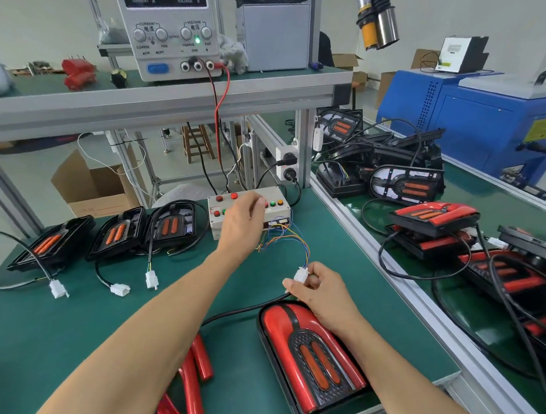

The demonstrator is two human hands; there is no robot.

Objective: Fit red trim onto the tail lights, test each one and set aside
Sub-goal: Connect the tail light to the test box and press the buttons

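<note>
At centre frame the left hand (243, 221) reaches over the white button box (249, 210), its curled fingers on the buttons, though whether it grips anything I cannot tell. Lower right of centre, the right hand (319, 292) pinches a white connector (301, 274) above the trimmed tail light (311, 356) lying on the green bench (79, 317). Loose red trim pieces (191, 390) lie at lower centre, just left of that light.

Tail light (311, 356): glossy red plastic trim, black textured plastic centre. Loose trim pieces (193, 383): glossy red plastic. Counter (63, 318): matt green mat, brushed aluminium edge. Switch box (249, 208): matt off-white plastic. Cardboard box (92, 187).
</note>
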